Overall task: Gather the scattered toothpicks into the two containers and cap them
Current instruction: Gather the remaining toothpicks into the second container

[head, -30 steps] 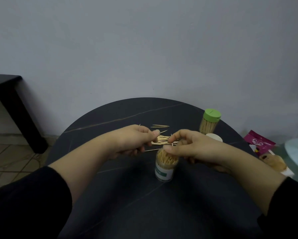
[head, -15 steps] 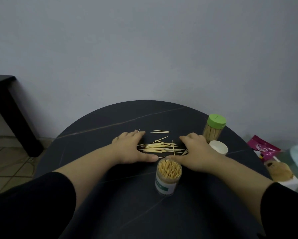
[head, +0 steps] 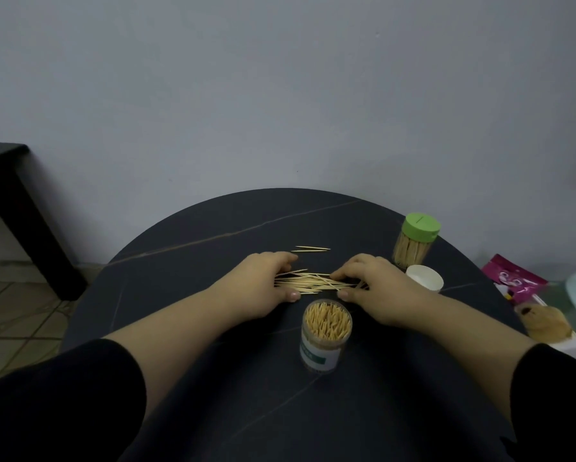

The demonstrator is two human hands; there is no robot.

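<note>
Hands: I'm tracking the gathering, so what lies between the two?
A loose pile of toothpicks lies flat on the table between the left hand and right hand; the head view shows it.

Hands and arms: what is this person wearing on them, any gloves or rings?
No gloves: left hand and right hand are bare, no rings or watch visible. Black left sleeve and right sleeve stop near the elbows, leaving the forearms uncovered.

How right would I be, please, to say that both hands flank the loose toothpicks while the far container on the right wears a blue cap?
Only the colour is wrong: the head view shows the far container wearing a green cap, not blue. The left hand and right hand do flank the loose toothpicks.
</note>
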